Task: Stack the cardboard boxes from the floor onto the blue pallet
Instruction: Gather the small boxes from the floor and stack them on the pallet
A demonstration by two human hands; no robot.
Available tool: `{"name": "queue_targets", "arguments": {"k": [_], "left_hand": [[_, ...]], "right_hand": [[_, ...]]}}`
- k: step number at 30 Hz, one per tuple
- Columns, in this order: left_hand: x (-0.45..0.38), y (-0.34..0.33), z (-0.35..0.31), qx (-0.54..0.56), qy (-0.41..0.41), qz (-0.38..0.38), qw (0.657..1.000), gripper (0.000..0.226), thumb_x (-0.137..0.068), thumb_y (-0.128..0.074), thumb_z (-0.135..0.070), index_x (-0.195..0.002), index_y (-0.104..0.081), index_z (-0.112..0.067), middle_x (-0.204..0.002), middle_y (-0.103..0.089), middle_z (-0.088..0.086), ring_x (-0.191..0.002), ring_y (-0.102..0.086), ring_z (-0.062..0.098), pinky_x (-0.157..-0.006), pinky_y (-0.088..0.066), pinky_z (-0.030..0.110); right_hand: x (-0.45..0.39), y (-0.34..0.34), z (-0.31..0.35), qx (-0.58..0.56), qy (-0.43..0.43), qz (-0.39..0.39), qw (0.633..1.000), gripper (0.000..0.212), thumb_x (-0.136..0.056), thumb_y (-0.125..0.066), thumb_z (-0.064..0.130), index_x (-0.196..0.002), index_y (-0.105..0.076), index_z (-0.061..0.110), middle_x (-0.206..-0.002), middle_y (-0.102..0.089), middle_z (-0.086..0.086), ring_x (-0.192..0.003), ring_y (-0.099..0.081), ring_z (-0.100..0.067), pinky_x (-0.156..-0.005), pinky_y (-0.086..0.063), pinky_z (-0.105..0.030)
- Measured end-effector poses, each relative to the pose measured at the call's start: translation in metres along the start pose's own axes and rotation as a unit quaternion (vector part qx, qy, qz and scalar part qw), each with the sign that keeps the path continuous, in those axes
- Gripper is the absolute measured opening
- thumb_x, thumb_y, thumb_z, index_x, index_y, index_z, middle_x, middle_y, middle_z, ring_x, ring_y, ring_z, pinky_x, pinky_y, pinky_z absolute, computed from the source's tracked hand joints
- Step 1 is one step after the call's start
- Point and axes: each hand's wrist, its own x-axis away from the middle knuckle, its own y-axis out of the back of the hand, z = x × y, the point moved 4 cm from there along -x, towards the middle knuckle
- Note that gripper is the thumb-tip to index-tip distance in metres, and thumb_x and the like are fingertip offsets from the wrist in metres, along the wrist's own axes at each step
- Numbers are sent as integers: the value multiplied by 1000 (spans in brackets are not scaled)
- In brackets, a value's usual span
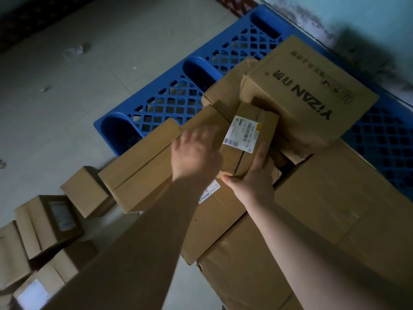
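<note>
A small cardboard box (250,135) with a white shipping label lies on top of the pile of boxes on the blue pallet (178,97). My right hand (254,180) grips its near end, thumb up along its right side. My left hand (196,151) rests on its left side with the fingers spread over the box beneath. A larger box printed YIZAN (308,90) sits just behind it. A long flat box (143,162) lies to the left, at the pallet's near edge.
Several more cardboard boxes (87,191) lie on the grey floor at the lower left. A big carton (335,209) fills the lower right. The pallet's far left grid is bare. A pale wall (368,16) runs behind the pallet.
</note>
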Motion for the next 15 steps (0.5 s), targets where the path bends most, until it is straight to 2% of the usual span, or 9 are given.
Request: {"name": "queue_targets", "arguments": {"k": [1, 2, 5, 7, 10, 12, 13, 15], "left_hand": [[-4, 11, 15, -30, -2, -42, 999, 60, -79, -58, -35, -136, -37, -31, -140, -43, -4, -130, -32, 21, -107, -20, 42], [-8, 20, 33, -60, 19, -49, 997, 72, -73, -62, -45, -137, -32, -32, -144, -36, -2, -134, -26, 22, -110, -13, 46], [-15, 27, 84, -127, 143, 81, 978, 118, -53, -72, -67, -144, -3, -38, -156, -6, 2, -143, -1, 33, -106, 4, 63], [-10, 23, 100, -140, 174, 145, 964, 133, -47, -76, -67, -143, 11, -38, -157, 3, 4, -142, 1, 37, -104, 1, 69], [-1, 13, 108, -145, 165, 201, 955, 137, -48, -80, -58, -141, 19, -40, -153, -5, 6, -138, -16, 38, -105, -12, 70], [6, 7, 107, -163, 144, 195, 957, 135, -49, -80, -56, -140, 20, -42, -149, -7, 5, -135, -18, 35, -106, -12, 70], [7, 7, 106, -160, 137, 180, 961, 133, -50, -80, -55, -140, 18, -43, -148, -7, 5, -135, -17, 35, -106, -10, 70], [6, 6, 107, -150, 130, 164, 966, 129, -52, -79, -54, -140, 14, -44, -147, -9, 5, -135, -16, 34, -106, -5, 70]], "right_hand": [[-2, -2, 0, -11, 7, -4, 1000, 124, -65, -78, 46, -146, 14, 31, -151, -11, -13, -122, -43, -35, -86, -49, -46], [-3, -3, 3, -13, 13, -1, 1000, 122, -67, -79, 43, -146, 14, 31, -151, -10, -14, -122, -44, -35, -87, -50, -45], [-10, -6, 14, -23, 29, 7, 999, 119, -70, -79, 33, -147, 12, 31, -153, -7, -15, -120, -48, -31, -84, -51, -36], [-14, -7, 26, -40, 40, 32, 998, 120, -68, -81, 26, -147, 10, 33, -149, -16, -14, -116, -51, -28, -75, -48, -28], [-21, -11, 42, -84, 37, 54, 994, 124, -64, -83, 18, -147, 9, 34, -141, -26, -14, -113, -50, -27, -73, -42, -26], [-24, -12, 49, -96, 28, 68, 993, 123, -66, -81, 14, -146, 10, 35, -143, -27, -14, -110, -51, -24, -72, -40, -22], [-26, -13, 52, -91, 31, 74, 993, 122, -68, -80, 12, -146, 11, 35, -143, -28, -14, -101, -52, -19, -68, -39, -17], [-30, -14, 58, -68, 44, 72, 994, 117, -70, -76, 10, -146, 10, 34, -139, -31, -14, -74, -43, -6, -51, -31, -12]]}}
